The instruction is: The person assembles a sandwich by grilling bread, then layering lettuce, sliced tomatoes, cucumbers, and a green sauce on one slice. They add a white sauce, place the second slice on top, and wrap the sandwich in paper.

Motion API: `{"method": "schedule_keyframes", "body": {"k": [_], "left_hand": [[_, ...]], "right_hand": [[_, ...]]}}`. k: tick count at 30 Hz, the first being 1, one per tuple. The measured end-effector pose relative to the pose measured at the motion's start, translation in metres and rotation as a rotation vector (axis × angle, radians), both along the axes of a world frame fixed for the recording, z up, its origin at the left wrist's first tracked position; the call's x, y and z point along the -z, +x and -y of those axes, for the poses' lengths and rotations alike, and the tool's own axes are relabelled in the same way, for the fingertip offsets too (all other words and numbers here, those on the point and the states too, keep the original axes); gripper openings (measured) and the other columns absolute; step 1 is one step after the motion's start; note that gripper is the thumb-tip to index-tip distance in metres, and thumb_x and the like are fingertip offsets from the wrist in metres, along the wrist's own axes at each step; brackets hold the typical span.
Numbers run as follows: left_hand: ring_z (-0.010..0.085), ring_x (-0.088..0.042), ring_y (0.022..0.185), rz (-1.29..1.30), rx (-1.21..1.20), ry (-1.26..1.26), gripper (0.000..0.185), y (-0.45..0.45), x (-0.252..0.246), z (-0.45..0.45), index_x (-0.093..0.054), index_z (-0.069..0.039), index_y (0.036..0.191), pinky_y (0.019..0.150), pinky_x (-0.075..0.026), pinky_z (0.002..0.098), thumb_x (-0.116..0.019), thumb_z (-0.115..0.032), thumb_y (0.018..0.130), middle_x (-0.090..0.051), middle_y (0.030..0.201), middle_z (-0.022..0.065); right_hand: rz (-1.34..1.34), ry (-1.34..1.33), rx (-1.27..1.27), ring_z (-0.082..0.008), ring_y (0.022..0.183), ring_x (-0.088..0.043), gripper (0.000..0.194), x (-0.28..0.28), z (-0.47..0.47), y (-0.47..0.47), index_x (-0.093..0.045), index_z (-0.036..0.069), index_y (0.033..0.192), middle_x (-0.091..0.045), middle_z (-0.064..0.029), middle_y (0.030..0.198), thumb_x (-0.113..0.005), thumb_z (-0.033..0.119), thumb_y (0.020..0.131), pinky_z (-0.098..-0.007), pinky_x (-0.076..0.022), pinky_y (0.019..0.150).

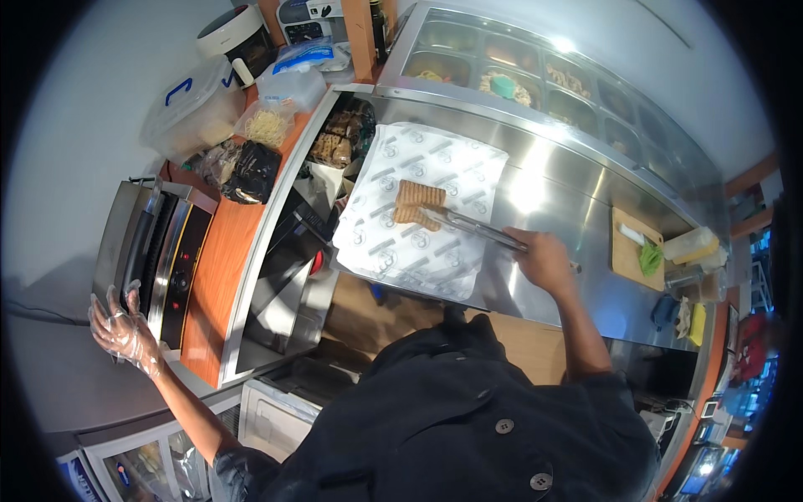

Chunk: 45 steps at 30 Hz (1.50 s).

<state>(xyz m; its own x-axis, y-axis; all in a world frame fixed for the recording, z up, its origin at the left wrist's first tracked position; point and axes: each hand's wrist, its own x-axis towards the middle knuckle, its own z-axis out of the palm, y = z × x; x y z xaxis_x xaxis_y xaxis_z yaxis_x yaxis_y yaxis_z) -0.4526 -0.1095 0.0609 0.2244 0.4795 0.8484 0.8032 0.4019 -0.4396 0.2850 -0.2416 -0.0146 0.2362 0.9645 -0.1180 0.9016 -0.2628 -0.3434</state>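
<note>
My right hand point(543, 260) is closed around a pair of metal tongs point(483, 231) that reach left over the steel counter. The tips of the tongs meet two grill-marked slices of toasted bread point(420, 194); whether they pinch one is hard to tell. Under the bread lies a stack of printed white wrapping paper point(439, 157). Far to the left, my left hand point(125, 326), in a clear plastic glove, has its fingers spread at the near end of a contact grill point(169, 257). The grill's lid seems lowered, with its black handle just beyond my fingers.
Glass-covered ingredient pans point(502, 69) line the counter's back. At right are a wooden cutting board point(630, 245) with a lettuce leaf point(651, 258) and several squeeze bottles point(693, 245). Left hold a lidded plastic box point(194, 113), an air fryer point(235, 41) and a black plastic bag point(251, 172).
</note>
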Motion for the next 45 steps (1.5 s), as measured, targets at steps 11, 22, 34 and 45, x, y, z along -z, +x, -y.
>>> {"method": "schedule_keyframes", "body": {"k": [11, 22, 34, 45], "left_hand": [[0.0385, -0.054, 0.133, 0.189, 0.021, 0.021, 0.051, 0.1, 0.031, 0.014, -0.061, -0.019, 0.141, 0.11, -0.042, 0.0594, -0.07, -0.046, 0.099, -0.061, 0.143, 0.0155], [0.0421, -0.063, 0.117, 0.853, 0.865, -0.768, 0.036, 0.415, 0.128, -0.003, -0.066, -0.005, 0.126, 0.103, -0.048, 0.0505, -0.075, -0.011, 0.092, -0.069, 0.12, 0.0218], [0.0373, -0.067, 0.098, 0.997, 0.914, -1.216, 0.078, 0.542, 0.23, -0.156, -0.056, 0.0, 0.142, 0.093, -0.052, 0.0499, -0.084, -0.04, 0.081, -0.068, 0.106, 0.02], [0.0158, -0.06, 0.069, 1.104, 1.107, -1.219, 0.05, 0.539, 0.251, -0.176, -0.059, -0.002, 0.137, 0.071, -0.052, 0.0328, -0.077, -0.017, 0.093, -0.063, 0.08, 0.0043]], "right_hand": [[0.34, 0.357, -0.176, -0.028, 0.092, -0.072, 0.052, 0.027, -0.056, 0.077, -0.073, 0.017, 0.129, -0.075, -0.007, 0.1, -0.07, 0.003, 0.079, -0.0414, -0.0603, 0.079], [-0.123, 0.163, -0.039, -0.038, 0.111, -0.067, 0.068, 0.066, -0.037, 0.103, -0.055, 0.01, 0.149, -0.07, -0.0171, 0.121, -0.074, 0.011, 0.083, -0.0463, -0.0566, 0.094], [-0.243, 0.213, 0.014, -0.0364, 0.121, -0.056, 0.07, 0.124, 0.032, 0.071, -0.06, 0.017, 0.142, -0.063, -0.0135, 0.131, -0.077, 0.007, 0.075, -0.0469, -0.0418, 0.107], [-0.148, 0.264, 0.069, -0.0329, 0.123, -0.052, 0.069, 0.138, 0.034, 0.058, -0.061, 0.018, 0.14, -0.06, -0.0109, 0.126, -0.074, 0.004, 0.073, -0.0457, -0.0376, 0.107]]}}
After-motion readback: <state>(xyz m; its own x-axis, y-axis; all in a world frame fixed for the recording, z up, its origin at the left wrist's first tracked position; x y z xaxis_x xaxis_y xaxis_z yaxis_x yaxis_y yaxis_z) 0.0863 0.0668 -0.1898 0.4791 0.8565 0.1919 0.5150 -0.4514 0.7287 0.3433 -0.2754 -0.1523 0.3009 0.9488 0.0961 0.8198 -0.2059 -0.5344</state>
